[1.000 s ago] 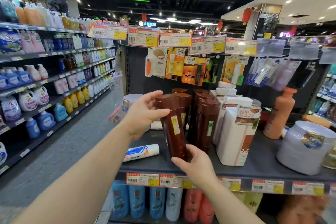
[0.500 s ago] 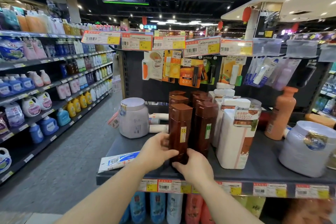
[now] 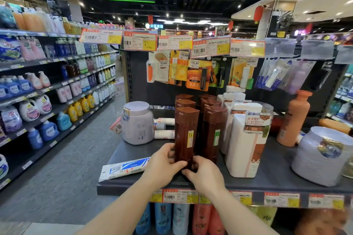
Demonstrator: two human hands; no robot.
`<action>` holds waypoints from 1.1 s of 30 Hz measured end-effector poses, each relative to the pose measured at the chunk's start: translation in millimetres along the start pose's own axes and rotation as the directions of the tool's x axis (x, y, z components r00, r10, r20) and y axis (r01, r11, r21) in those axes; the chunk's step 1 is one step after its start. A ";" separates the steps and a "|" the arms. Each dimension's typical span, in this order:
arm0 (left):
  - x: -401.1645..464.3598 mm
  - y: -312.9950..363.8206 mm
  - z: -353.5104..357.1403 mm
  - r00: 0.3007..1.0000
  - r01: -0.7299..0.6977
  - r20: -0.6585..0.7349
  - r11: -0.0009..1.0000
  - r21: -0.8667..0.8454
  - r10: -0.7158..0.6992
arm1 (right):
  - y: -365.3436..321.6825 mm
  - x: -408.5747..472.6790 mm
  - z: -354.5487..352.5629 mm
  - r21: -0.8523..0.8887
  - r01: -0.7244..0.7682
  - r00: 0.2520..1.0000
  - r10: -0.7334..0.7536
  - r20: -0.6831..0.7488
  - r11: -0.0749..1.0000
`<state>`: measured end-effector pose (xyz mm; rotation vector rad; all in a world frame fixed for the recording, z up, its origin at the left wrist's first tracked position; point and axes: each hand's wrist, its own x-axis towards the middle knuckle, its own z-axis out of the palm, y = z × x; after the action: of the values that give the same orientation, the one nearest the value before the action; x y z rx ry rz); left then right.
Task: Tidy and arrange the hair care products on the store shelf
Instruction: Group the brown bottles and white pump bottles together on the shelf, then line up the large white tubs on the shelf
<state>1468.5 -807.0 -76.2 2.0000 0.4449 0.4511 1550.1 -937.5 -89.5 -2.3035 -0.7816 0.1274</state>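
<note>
A tall brown bottle with a yellow label stands upright at the front of the dark shelf. My left hand grips its base from the left, and my right hand holds the base from the right front. Behind and beside it stand several more brown bottles in two rows. A white pump bottle pack stands just right of them.
A lilac jar stands at the left, with white tubes lying behind it. A blue-and-white tube lies at the shelf's front left. A grey jar and an orange bottle stand right. Price tags hang overhead.
The brown bottle went from tilted in the air to standing upright on the shelf. My left hand slid from its top down to its base.
</note>
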 end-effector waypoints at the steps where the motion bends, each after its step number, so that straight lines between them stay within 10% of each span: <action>1: -0.2 -1.7 2.0 1.000 0.001 0.000 1.000 0.001 -0.001 | 0.0 -0.2 0.4 -0.002 0.001 1.000 -0.001 0.003 1.000; 21: -8.4 1.7 -7.3 0.996 0.048 -0.079 0.998 0.042 -0.045 | -3.0 -6.4 -3.3 0.078 -0.042 0.998 0.046 -0.052 0.996; 27: -13.0 9.6 -49.6 0.973 -0.028 -0.215 0.970 0.242 0.082 | -23.4 -31.5 -1.4 0.161 0.116 0.954 -0.065 -0.293 0.980; 33: -11.9 -18.6 -110.5 0.982 0.107 0.056 0.765 0.635 -0.183 | -44.5 -40.5 24.2 0.098 0.295 0.955 -0.289 -0.070 0.950</action>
<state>1401.8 -721.3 -46.3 2.5984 0.7481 0.0767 1487.7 -920.6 -84.1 -2.0554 -1.0510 -0.0269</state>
